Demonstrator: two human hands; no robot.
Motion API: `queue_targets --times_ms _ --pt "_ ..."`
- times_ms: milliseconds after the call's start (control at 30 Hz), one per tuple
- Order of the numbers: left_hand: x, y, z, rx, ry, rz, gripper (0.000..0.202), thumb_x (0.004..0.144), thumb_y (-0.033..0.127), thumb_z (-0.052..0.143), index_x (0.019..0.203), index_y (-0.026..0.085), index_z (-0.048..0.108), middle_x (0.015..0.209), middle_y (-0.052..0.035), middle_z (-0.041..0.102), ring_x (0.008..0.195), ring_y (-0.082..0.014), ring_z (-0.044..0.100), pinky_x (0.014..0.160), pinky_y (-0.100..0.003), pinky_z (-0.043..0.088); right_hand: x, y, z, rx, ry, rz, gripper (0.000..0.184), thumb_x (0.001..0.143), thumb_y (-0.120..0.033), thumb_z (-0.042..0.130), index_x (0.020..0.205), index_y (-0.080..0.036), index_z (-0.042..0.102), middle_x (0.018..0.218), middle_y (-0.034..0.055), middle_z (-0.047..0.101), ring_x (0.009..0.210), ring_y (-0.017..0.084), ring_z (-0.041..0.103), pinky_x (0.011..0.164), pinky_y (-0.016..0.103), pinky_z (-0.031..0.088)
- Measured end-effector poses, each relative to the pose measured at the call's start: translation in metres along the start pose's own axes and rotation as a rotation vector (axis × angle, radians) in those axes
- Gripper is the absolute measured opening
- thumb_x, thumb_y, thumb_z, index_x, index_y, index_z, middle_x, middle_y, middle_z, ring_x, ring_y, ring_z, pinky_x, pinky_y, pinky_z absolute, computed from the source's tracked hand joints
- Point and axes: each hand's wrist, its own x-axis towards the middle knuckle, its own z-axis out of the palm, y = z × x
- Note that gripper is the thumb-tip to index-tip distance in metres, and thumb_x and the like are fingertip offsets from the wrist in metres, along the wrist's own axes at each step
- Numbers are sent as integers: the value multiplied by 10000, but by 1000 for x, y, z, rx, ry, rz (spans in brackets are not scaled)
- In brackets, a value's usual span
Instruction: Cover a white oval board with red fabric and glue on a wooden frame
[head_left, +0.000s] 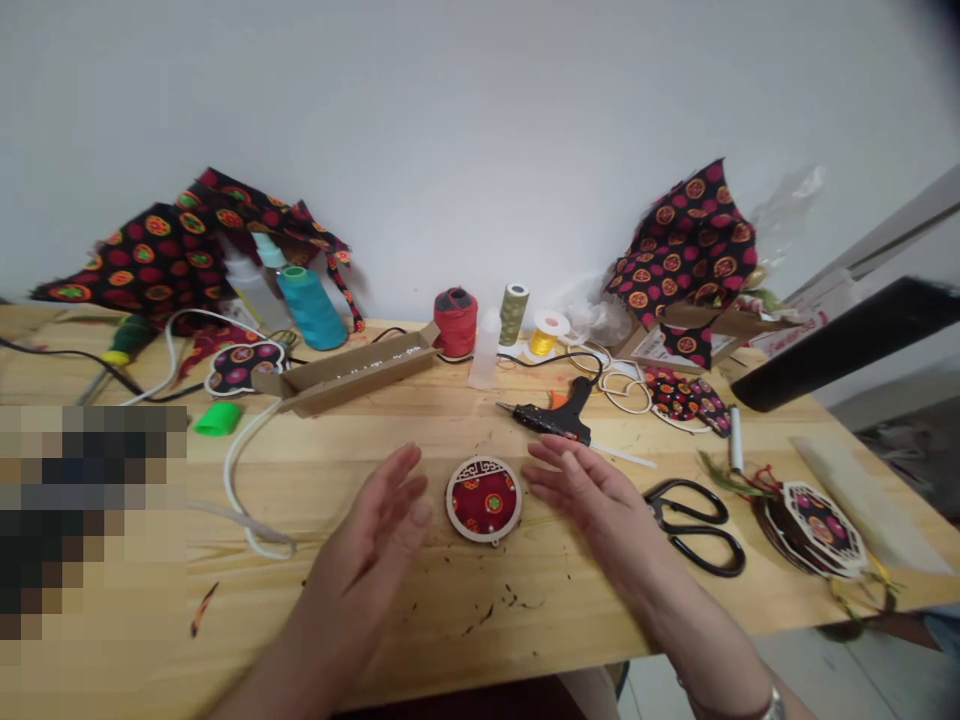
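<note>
A round wooden ornament (pixel 484 499) with a red patterned cloth centre lies flat on the wooden table (pixel 450 620) between my two hands. My left hand (pixel 377 523) hovers just left of it, fingers stretched out and apart, holding nothing. My right hand (pixel 583 492) is just right of it, palm down, fingers extended and empty. Neither hand touches the ornament. A black glue gun (pixel 559 416) lies right behind my right hand's fingertips.
Black scissors (pixel 697 525) lie to the right, with finished ornaments (pixel 817 518) beyond. A long cardboard box (pixel 352 372), thread spools (pixel 455 321), a teal spool (pixel 311 306), white cord (pixel 240 480) and patterned fabric (pixel 686 250) fill the back. A blurred patch covers the left.
</note>
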Motion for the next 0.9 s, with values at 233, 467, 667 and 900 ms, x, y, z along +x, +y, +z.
queue_targets --times_ms 233,467,667,900 --pt "-4 17 -3 -377 -2 -240 536 755 425 638 1233 228 496 1354 -105 514 1141 -317 552 945 -478 408 -2 -4 0 171 -20 109 473 736 -479 674 1078 -173 562 1186 136 584 922 224 643 853 385 456" --pt "-4 18 -3 -418 -4 -270 548 747 378 654 1237 197 486 1340 -144 525 1123 -329 566 933 -490 391 -4 -2 -1 177 -26 123 438 750 -453 671 1077 -179 574 1187 122 585 922 210 644 810 350 458" --pt "-12 16 -8 -422 -40 -278 542 764 413 639 1242 211 485 1354 -135 515 1142 -319 554 956 -482 394 -12 0 -3 134 -66 136 432 781 -459 634 1108 -183 577 1220 135 568 944 219 640 811 355 460" --pt "-24 1 -16 -194 -75 -214 493 803 462 565 1247 271 471 1357 -84 518 1188 -289 517 957 -471 422 -27 3 -8 -111 -134 59 411 821 -447 574 1158 -217 534 1225 115 557 1022 233 596 884 412 450"
